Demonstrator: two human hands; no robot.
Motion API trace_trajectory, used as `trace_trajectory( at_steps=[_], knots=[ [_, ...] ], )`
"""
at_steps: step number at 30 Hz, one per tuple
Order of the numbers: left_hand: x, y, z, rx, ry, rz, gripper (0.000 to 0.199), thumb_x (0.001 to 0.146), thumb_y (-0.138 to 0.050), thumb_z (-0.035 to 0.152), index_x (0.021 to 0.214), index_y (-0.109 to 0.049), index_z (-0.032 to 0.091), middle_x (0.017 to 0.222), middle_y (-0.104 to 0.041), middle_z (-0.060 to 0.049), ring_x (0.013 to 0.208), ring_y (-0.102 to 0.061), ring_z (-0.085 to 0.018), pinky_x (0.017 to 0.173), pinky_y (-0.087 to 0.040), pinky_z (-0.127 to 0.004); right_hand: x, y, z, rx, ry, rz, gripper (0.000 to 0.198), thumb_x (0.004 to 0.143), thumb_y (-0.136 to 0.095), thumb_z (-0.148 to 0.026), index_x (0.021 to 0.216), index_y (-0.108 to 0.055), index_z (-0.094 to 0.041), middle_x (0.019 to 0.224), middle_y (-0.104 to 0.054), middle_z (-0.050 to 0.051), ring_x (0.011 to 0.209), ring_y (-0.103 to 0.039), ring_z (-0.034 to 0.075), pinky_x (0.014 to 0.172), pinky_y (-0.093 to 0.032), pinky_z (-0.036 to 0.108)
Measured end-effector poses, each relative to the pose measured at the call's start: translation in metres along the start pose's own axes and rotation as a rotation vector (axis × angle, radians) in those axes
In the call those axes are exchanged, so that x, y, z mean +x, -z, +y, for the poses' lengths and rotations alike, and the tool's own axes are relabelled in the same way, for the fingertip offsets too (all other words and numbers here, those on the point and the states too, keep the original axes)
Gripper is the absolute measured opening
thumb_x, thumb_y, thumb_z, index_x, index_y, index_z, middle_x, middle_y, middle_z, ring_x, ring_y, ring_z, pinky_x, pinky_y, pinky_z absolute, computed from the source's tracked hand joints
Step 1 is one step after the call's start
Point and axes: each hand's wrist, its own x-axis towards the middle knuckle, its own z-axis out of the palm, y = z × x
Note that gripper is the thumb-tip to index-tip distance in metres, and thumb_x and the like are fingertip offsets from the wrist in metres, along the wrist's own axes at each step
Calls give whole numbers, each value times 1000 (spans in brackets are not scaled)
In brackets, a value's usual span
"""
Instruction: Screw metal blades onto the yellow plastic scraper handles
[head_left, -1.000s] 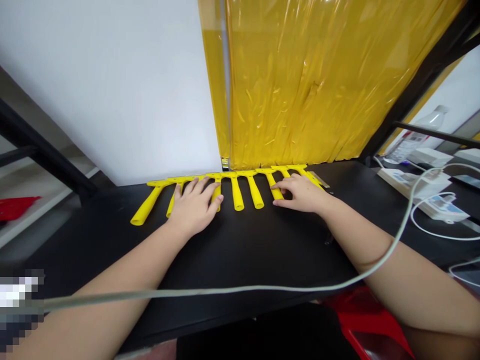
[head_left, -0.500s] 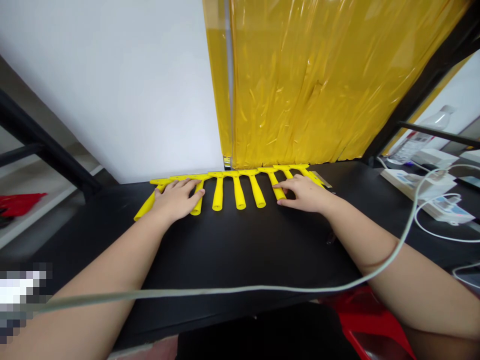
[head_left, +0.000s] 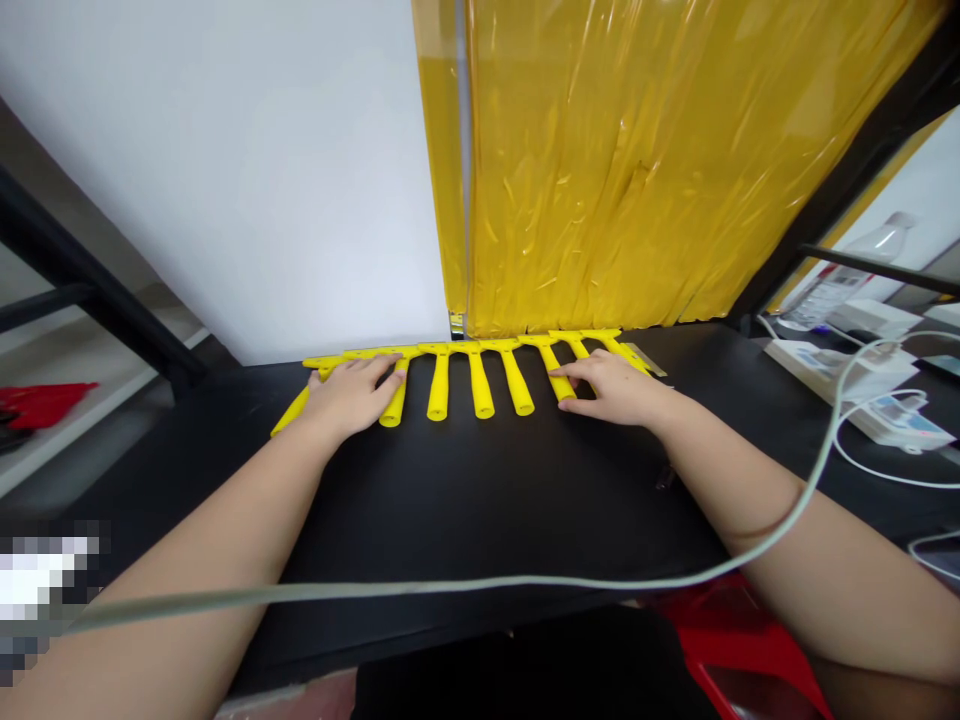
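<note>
Several yellow T-shaped tools with round handles, like squeegees (head_left: 484,385), lie side by side in a row along the back of the black table, their handles toward me. My left hand (head_left: 349,395) rests palm down over the left ones, fingers stretched and thumb beside a yellow handle (head_left: 394,400). At the right end my right hand (head_left: 611,385) lies over other handles. Its thumb and forefinger are apart, touching the yellow handle (head_left: 559,375) next to it. The other right fingers are partly hidden. Neither hand lifts anything.
A white panel (head_left: 262,180) and a yellow plastic curtain (head_left: 600,180) stand behind the row. A pale cable (head_left: 517,580) crosses in front of my arms. White boxes with wires (head_left: 840,365) and a plastic bottle (head_left: 847,270) are at right. Black frame posts flank the table.
My left hand has slid slightly left and its thumb has drawn back from the handle beside it. The right hand and the row of yellow tools look nearly the same.
</note>
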Motion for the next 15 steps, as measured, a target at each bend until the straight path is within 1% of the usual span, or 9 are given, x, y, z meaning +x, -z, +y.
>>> trace_trajectory(
  at_steps=[2,4,5,7,9,11,13,15],
  knots=[
    [1,5,-7,-16,35,64,63,105,-21,60,159,-46,38,166,-46,-7,152,-39,-43,115,-24,-84,0,-1,1,-1,5,3,52,94,-69,-52,137,-71,-23,101,-76,9,98,-62,31,92,-48,45],
    [5,8,-21,-10,96,114,59,105,-27,53,158,-45,36,164,-47,-9,151,-40,-44,114,-30,-82,0,-1,2,1,6,4,52,94,-69,-52,137,-71,-22,102,-76,9,99,-62,31,92,-49,46],
    [7,9,-29,2,131,102,58,104,-31,51,159,-45,36,165,-47,-11,151,-40,-45,113,-32,-82,-1,-1,2,3,7,10,52,94,-69,-52,137,-71,-22,103,-76,9,99,-62,31,92,-49,46],
    [13,9,-47,0,202,38,60,103,-35,49,160,-44,32,166,-44,-12,150,-41,-47,113,-37,-77,-2,0,4,8,4,37,51,93,-69,-52,136,-71,-23,105,-76,8,99,-63,31,93,-50,46],
    [19,5,-62,-14,194,12,62,103,-37,43,161,-44,23,166,-44,-16,147,-45,-45,114,-43,-68,-3,2,8,8,-11,72,50,93,-69,-52,135,-71,-24,107,-77,8,101,-64,31,93,-50,46],
    [25,0,-71,-23,169,1,64,101,-40,37,161,-44,17,165,-46,-15,147,-48,-41,119,-44,-57,-4,4,12,4,-34,98,48,93,-68,-53,133,-72,-25,108,-77,8,104,-65,31,95,-50,46],
    [29,-6,-77,-20,159,-7,65,95,-44,31,159,-48,15,164,-48,-14,146,-51,-37,121,-44,-50,-5,6,16,-3,-61,108,46,94,-67,-53,129,-73,-25,108,-77,7,105,-66,31,96,-50,45],
    [32,-10,-80,-8,157,-10,68,90,-48,26,156,-52,13,161,-52,-13,145,-53,-36,121,-45,-47,-6,8,20,-4,-84,113,44,95,-65,-54,127,-74,-25,109,-77,7,105,-67,30,95,-50,45]
  ],
)
